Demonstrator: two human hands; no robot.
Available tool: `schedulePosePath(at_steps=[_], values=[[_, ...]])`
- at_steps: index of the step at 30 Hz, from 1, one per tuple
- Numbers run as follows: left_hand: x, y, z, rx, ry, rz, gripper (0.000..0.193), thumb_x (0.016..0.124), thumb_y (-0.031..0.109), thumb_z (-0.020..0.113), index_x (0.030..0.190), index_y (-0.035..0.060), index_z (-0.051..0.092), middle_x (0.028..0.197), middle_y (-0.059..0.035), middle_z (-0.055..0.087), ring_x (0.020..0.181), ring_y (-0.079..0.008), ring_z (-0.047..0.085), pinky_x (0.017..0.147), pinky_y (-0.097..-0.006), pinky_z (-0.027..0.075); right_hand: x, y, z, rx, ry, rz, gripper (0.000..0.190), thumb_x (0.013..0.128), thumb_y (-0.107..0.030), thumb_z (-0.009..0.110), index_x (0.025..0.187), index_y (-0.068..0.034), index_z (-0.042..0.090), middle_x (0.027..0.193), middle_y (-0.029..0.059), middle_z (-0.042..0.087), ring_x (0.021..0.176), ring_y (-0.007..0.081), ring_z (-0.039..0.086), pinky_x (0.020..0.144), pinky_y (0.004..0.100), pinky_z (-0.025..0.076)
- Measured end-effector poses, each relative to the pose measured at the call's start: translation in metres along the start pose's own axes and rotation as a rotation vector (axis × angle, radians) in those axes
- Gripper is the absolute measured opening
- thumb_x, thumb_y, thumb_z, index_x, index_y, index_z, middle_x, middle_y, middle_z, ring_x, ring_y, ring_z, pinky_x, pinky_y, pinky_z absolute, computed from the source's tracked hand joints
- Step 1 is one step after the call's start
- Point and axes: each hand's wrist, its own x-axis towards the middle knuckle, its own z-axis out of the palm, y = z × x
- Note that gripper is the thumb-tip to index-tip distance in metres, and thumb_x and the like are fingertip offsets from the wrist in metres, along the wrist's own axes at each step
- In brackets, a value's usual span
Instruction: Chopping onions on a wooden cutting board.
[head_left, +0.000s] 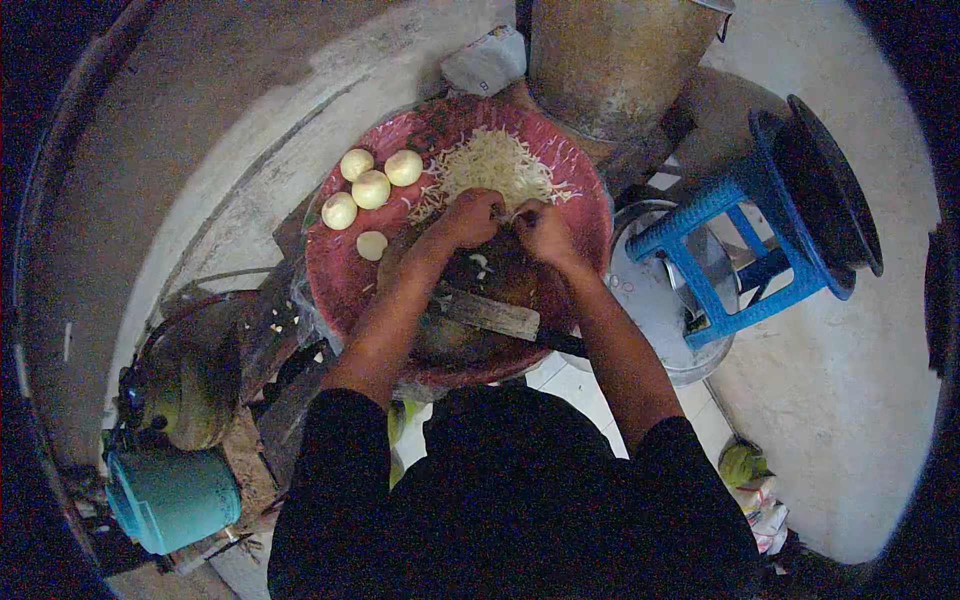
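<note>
Both hands are close together over a large red round tray (330, 277) covered with clear plastic. My left hand (476, 217) and my right hand (541, 231) have their fingertips bent around a small pale piece between them, too small to name. Just beyond them lies a heap of pale shredded vegetable (495, 161). Several round, peeled pale vegetables (371, 190) sit at the tray's left, with a cut one (371, 245) nearer. Below the hands, a dark round board (480, 277) bears small scraps, and a knife with a wide blade (487, 315) lies across it, its black handle partly behind my right forearm.
A blue plastic stool (712, 285) lies tilted over a metal basin (649, 300) at the right. Behind the tray stand a large metal pot (615, 67) and a white plastic packet (486, 64). At lower left are a teal bucket (187, 499) and a rounded dark vessel (199, 375).
</note>
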Motion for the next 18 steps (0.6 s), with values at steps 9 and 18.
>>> schedulePosePath(at_steps=[9, 18], values=[[0.004, 0.010, 0.001, -0.251, 0.231, -0.067, 0.016, 0.075, 0.012, 0.074, 0.089, 0.0040, 0.071, 0.086, -0.0142, 0.072, 0.083, -0.0285, 0.070, 0.079, -0.0379, 0.055, -0.002, 0.004, -0.005, 0.183, 0.099, -0.006, 0.020, 0.083, -0.011, 0.068, 0.098, 0.002, 0.066, 0.092, 0.0151, 0.071, 0.082, 0.0242, 0.068, 0.077, 0.0361, 0.053], [0.009, 0.012, -0.002, -0.470, 0.361, -0.193, 0.018, 0.078, 0.011, 0.074, 0.093, 0.0026, 0.074, 0.088, -0.0114, 0.073, 0.081, -0.0207, 0.070, 0.078, -0.0324, 0.054, 0.007, -0.016, -0.013, 0.276, 0.277, -0.085, 0.015, 0.089, -0.009, 0.065, 0.098, 0.002, 0.065, 0.085, 0.0102, 0.070, 0.074, 0.0145, 0.064, 0.069, 0.0301, 0.051]])
